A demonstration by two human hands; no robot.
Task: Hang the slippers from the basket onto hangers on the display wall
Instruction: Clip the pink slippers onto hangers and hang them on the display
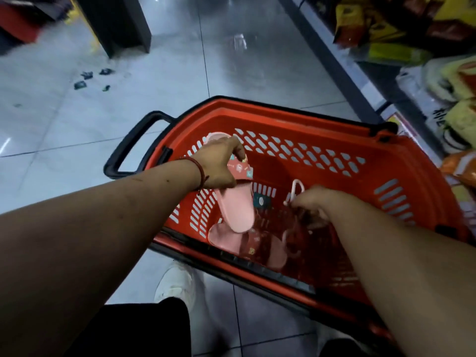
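Now left hand (pixel 219 166) grips slipper (pixel 237 210), right hand (pixel 313 202) hanger (pixel 295 184)

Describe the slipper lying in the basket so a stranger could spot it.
Find the red basket on the tiled floor. The lying slipper rests on its bottom by the near wall, below the left hand. Unlike the held slipper in that hand, no hand touches it; the right hand pinches a hanger.

Glossy grey tiled floor (pixel 77 130) carried a red basket (pixel 309 124), its black handle (pixel 132 143) at left. Dark scraps (pixel 87 78) lay scattered far left. White shoe (pixel 175 284) stood near basket's near rim.
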